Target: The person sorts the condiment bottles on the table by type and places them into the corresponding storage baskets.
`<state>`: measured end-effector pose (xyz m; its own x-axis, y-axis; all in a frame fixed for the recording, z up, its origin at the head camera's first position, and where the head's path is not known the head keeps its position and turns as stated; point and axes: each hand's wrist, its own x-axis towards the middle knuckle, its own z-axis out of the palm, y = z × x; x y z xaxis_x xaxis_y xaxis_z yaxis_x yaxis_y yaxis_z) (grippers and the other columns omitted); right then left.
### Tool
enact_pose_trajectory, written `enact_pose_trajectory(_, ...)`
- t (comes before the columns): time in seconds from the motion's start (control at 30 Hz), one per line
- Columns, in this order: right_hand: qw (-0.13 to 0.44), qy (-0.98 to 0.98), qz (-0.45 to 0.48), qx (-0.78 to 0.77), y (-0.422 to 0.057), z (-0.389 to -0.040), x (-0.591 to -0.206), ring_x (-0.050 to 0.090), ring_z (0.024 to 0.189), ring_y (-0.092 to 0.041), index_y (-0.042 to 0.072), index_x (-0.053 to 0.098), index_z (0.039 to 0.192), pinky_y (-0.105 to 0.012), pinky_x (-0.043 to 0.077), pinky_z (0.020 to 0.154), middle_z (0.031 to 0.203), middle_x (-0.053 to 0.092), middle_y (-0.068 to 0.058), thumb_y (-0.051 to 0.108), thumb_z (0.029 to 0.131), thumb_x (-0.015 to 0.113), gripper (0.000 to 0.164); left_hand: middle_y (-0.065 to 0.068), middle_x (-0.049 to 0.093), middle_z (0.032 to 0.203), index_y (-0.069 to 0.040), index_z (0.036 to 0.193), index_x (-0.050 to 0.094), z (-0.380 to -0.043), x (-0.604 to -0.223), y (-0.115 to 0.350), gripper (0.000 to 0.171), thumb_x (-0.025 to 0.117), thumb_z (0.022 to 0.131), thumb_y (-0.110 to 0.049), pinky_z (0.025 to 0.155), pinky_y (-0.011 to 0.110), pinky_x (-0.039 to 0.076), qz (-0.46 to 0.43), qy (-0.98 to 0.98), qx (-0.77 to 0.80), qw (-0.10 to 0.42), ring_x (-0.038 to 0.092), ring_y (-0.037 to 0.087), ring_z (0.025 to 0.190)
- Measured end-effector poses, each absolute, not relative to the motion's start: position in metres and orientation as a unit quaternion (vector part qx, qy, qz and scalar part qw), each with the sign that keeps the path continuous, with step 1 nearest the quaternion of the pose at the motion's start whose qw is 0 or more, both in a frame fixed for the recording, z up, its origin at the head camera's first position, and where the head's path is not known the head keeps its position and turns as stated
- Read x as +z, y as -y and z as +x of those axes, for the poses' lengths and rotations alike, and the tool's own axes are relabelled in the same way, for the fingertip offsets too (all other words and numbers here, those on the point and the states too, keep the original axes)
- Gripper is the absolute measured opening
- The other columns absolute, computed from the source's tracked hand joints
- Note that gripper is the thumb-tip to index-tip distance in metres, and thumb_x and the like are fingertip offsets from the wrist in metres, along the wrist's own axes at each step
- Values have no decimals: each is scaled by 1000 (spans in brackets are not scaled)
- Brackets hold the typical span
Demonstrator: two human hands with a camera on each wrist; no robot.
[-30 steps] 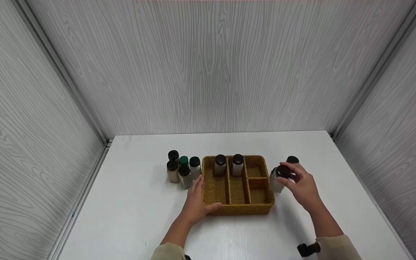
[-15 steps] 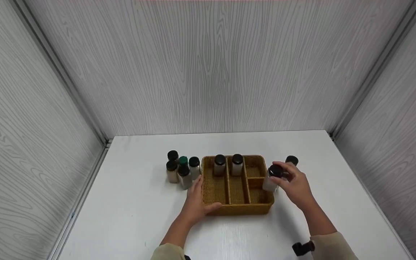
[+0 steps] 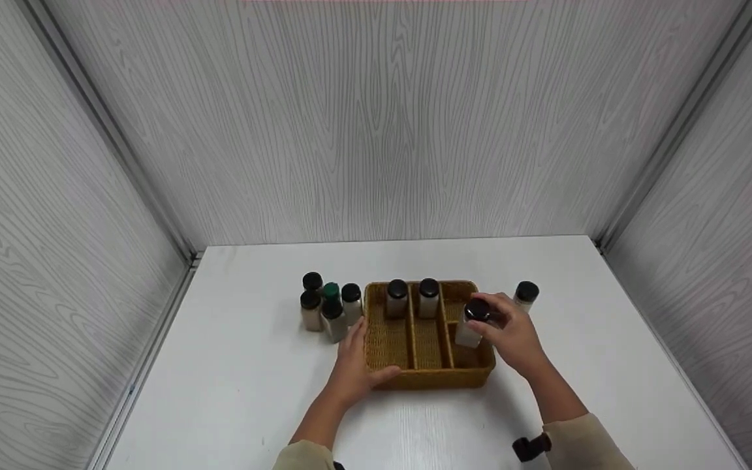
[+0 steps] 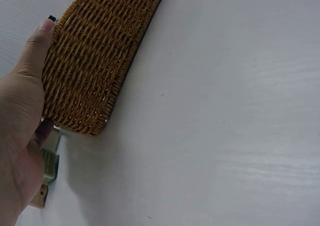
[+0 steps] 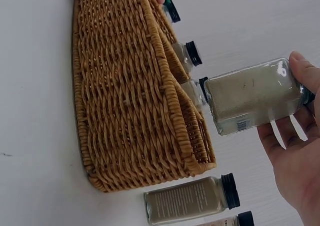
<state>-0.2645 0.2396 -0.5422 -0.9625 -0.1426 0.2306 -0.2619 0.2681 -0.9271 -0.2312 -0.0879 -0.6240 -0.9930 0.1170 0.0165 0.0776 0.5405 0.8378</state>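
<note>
My right hand (image 3: pixel 513 336) holds a clear glass spice jar (image 5: pixel 250 93) by its black-capped end, fingertips and thumb around it. In the head view this jar overlaps the small compartments at the right of a brown wicker basket (image 3: pixel 435 380); the right wrist view shows its base at the height of the rim. With fingers along the left side and thumb on the front rim, my left hand (image 3: pixel 353 369) grips the basket's near left corner. Two black-capped jars stand at the back of the basket, one in the left compartment (image 3: pixel 397 303), one in the middle compartment (image 3: pixel 428 307).
Left of the basket several jars (image 3: pixel 335 326) are clustered, one with a green cap (image 3: pixel 331 290). To its right stands a black-capped jar (image 3: pixel 526 294); two jars on that side show in the right wrist view, the nearer a labelled jar (image 5: pixel 185 201). Pale walls enclose the white table (image 3: pixel 232 391).
My right hand has carried its jar leftward, from beside the basket to over the right compartments. My left hand has stayed on the basket's corner.
</note>
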Motion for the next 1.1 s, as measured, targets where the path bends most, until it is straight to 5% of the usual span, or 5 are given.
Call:
enact_pose_trajectory(0.47, 31, 805, 141, 576, -208, -270, -543, 71, 122, -26, 16, 70, 143, -18, 60, 94, 133, 67, -11, 10, 92, 87, 54, 14, 14, 183, -8, 173, 19, -233, -625, 90, 124, 93, 84, -51, 132, 62, 32, 47, -881, 470, 20, 18, 43, 168)
enact_pose_trajectory(1.1, 29, 797, 168, 580, -171, -273, -543, 71, 122, -27, 19, 73, 140, -26, 62, 98, 131, 69, -7, 12, 91, 88, 51, 18, 17, 182, -6, 173, 19, -233, -628, 87, 125, 95, 83, -48, 133, 62, 32, 46, -874, 483, 16, 21, 44, 167)
